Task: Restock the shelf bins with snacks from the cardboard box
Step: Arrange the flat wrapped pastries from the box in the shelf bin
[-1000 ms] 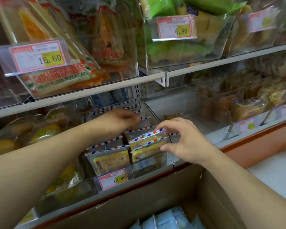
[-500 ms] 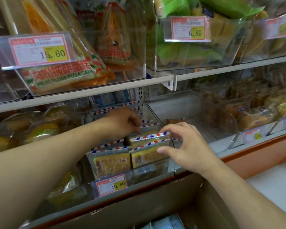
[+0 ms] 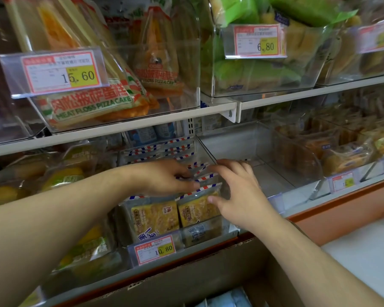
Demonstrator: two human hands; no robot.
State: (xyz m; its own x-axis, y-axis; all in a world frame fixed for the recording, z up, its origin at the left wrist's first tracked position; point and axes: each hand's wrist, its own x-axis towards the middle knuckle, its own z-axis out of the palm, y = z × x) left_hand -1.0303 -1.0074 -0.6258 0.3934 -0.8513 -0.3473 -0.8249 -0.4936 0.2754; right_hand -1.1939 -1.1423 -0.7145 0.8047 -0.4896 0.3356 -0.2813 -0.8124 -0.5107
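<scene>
Front tag (image 3: 156, 249): "10.80", bin (image 3: 208, 151).

Your left hand (image 3: 164, 177): drawn nearer since a second ago, from the packets farther back in the bin (image 3: 206, 149) to the row just behind the front packet (image 3: 198, 207), thumb on its striped top edge. Your right hand (image 3: 237, 193): now beside the left, nearly touching (thumb pressed on that packet's face). Your view: shifted up, less of the cardboard box (image 3: 186, 282) showing.

Head view, close, facing shelf bins (image 3: 208, 149)
</scene>
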